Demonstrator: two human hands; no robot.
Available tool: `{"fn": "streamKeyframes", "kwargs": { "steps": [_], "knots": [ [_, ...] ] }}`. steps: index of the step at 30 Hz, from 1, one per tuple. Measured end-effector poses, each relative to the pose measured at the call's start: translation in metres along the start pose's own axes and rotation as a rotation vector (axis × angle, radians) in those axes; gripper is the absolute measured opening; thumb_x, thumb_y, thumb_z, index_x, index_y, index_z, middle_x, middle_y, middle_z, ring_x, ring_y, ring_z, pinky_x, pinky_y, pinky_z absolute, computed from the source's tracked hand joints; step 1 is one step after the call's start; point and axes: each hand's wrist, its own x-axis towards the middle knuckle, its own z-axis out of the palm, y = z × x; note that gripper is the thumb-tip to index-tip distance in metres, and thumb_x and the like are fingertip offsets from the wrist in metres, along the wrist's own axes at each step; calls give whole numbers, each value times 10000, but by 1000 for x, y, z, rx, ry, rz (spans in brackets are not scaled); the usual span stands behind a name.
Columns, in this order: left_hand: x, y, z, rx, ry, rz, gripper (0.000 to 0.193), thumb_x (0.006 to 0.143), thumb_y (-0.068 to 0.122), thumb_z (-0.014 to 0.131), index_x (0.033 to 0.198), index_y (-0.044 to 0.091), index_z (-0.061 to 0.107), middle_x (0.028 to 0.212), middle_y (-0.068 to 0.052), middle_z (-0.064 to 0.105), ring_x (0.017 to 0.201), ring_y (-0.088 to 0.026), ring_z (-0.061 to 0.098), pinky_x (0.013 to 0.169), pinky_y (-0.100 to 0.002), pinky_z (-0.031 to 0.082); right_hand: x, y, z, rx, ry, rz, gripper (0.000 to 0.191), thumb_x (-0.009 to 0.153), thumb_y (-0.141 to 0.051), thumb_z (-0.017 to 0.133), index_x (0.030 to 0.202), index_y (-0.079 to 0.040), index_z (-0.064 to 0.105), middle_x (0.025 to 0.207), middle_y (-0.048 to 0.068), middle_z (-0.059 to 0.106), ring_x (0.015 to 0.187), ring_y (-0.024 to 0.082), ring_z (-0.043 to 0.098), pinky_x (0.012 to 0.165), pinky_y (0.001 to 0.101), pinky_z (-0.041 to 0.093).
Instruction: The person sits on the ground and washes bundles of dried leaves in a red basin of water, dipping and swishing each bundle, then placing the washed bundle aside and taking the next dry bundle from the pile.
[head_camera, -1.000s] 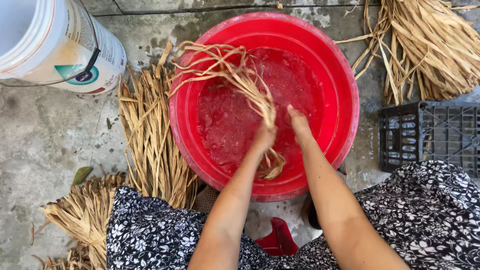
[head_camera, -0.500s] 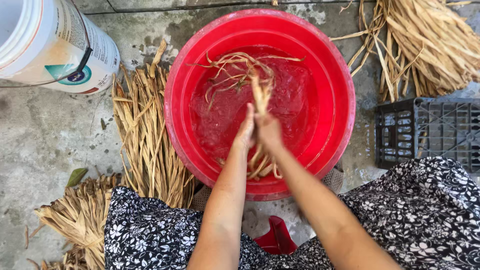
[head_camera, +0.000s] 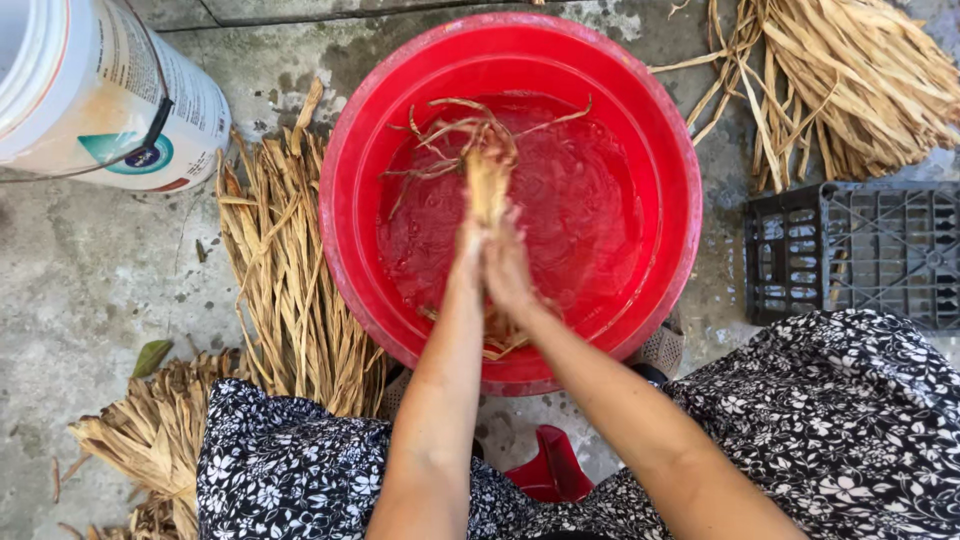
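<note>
Head view: the left hand (head_camera: 470, 250) and right hand (head_camera: 508, 268) press together, both closed around a bunch of wet straw (head_camera: 487, 180) held over the water in the red basin (head_camera: 350, 200). Loose strands trail from its far end. Dry straw (head_camera: 290, 290) lies just left of the basin, beside a white bucket (head_camera: 90, 90).
</note>
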Motion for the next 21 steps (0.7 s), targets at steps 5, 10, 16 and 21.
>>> {"fn": "streamKeyframes", "kwargs": {
  "steps": [5,10,16,21],
  "knots": [
    [-12,-27,4,27,-29,-115,838,898,656,581,1539,136,437,1477,-47,560,1420,-274,472,1071,-430,471,11,8,-16,-219,48,129,720,1066,-509,180,1672,-127,114,1711,117,45,1587,271,5,1256,543,-53],
    [-13,-47,17,125,-137,-152,893,948,698,550,1608,115,402,1569,-93,482,1403,-250,478,1104,-402,453,23,26,-36,-335,150,395,658,1045,-538,84,1626,-251,194,1732,-5,75,1601,271,0,1255,587,-16],
    [-12,-7,-6,124,5,-8,923,820,769,448,1586,272,308,1619,-150,326,1334,-344,525,1032,-523,500,4,13,10,-244,18,123,766,1049,-597,178,1640,-112,214,1719,101,109,1593,317,18,1242,605,6],
    [-13,-34,8,550,-41,-147,813,944,630,565,1622,223,374,1674,-75,281,1437,-225,321,1105,-443,327,21,25,-38,-409,40,277,655,1037,-553,233,1543,-172,399,1693,97,236,1549,344,137,1206,651,59]
  ]
}}
